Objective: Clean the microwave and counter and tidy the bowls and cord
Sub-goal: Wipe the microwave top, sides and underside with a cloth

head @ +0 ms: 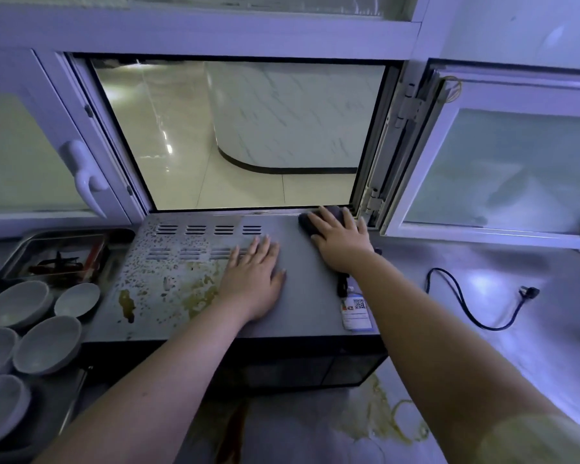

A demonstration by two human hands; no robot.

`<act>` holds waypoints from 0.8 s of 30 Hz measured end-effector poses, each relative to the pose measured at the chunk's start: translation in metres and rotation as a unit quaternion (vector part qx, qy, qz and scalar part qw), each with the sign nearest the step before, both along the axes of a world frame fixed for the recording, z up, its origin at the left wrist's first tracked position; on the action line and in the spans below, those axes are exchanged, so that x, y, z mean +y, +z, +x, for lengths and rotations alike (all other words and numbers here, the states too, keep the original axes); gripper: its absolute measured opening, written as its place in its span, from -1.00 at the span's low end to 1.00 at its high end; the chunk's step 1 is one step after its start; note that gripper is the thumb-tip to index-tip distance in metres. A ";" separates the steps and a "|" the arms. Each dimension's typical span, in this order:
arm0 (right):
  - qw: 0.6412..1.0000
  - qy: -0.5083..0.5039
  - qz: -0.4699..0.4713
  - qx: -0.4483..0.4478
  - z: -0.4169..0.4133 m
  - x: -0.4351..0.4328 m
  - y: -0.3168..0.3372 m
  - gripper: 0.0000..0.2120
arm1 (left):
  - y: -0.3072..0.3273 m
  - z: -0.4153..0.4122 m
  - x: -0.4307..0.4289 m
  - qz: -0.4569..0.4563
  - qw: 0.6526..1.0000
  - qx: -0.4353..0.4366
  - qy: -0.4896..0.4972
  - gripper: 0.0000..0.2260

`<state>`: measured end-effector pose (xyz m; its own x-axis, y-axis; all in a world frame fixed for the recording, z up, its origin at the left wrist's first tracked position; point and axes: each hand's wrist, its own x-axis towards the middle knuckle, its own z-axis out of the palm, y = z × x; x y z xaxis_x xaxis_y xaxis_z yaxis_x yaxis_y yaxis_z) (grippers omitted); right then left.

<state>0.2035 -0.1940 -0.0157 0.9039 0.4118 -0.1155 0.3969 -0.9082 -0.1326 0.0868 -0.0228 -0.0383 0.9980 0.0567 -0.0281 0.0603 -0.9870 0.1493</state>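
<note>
Microwave top: dark cloth at far-right corner, pressed under right hand, fingers flat. Left hand flat mid-top, holding nothing, bracing. Advised: overlapping strokes left onto yellow stains. Bowls left; cord right.

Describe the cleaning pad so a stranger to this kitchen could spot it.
Find the grey microwave below the open window. At its top's far right corner lies a dark pad, under the right hand. It is the only dark lump there; the nearby tag is white.
</note>
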 end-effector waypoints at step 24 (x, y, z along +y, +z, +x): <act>0.991 0.134 -0.016 -0.004 -0.155 -0.061 -0.001 -0.45 | 0.012 -0.002 0.000 -0.038 0.999 0.007 -0.005 -0.51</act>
